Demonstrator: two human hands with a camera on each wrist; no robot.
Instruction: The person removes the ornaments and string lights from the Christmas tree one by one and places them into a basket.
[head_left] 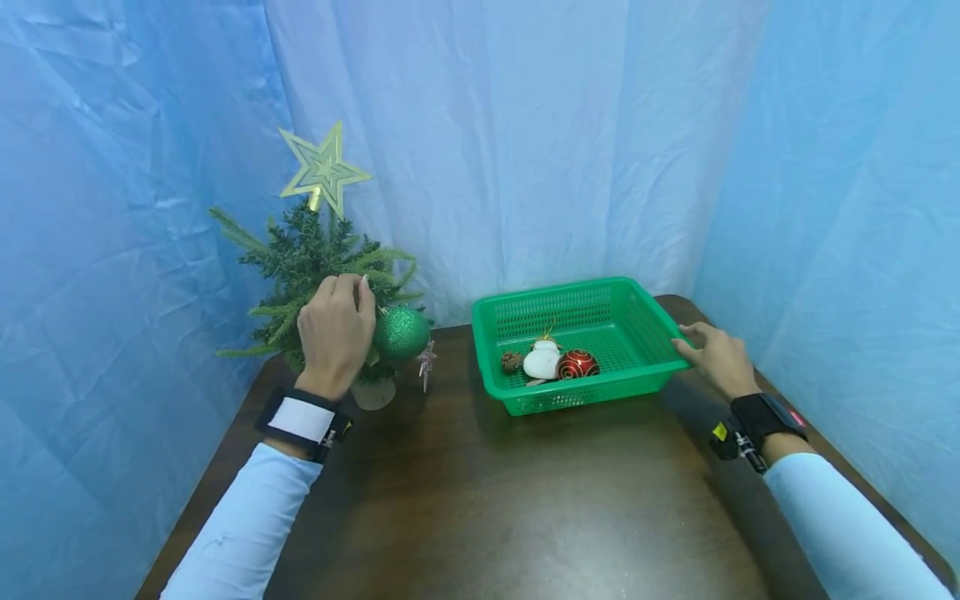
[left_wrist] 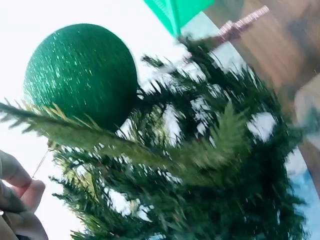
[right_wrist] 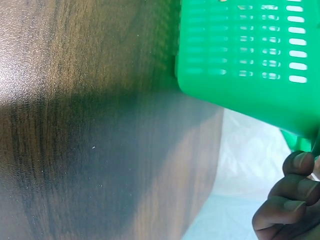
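My left hand (head_left: 336, 329) is at the front of a small artificial Christmas tree (head_left: 300, 258). Its fingertips pinch the thin string of a glittery green bauble (head_left: 402, 332), which in the left wrist view hangs among the branches (left_wrist: 200, 155). On the right, my right hand (head_left: 716, 358) grips the right rim of a green plastic basket (head_left: 585, 387), thumb over the edge and fingers (right_wrist: 295, 187) curled beneath. Inside the basket lie a red patterned bauble (head_left: 577, 364), a white snowman-like ornament (head_left: 542, 360) and a small pine cone (head_left: 512, 362).
A gold star (head_left: 324, 169) tops the tree, which stands on a pale base (head_left: 372, 394). A pinkish glittery ornament (head_left: 427, 365) hangs low on its right side. Both stand on a dark wooden table (head_left: 510, 500), with blue-white curtains (head_left: 525, 150) behind and at the sides.
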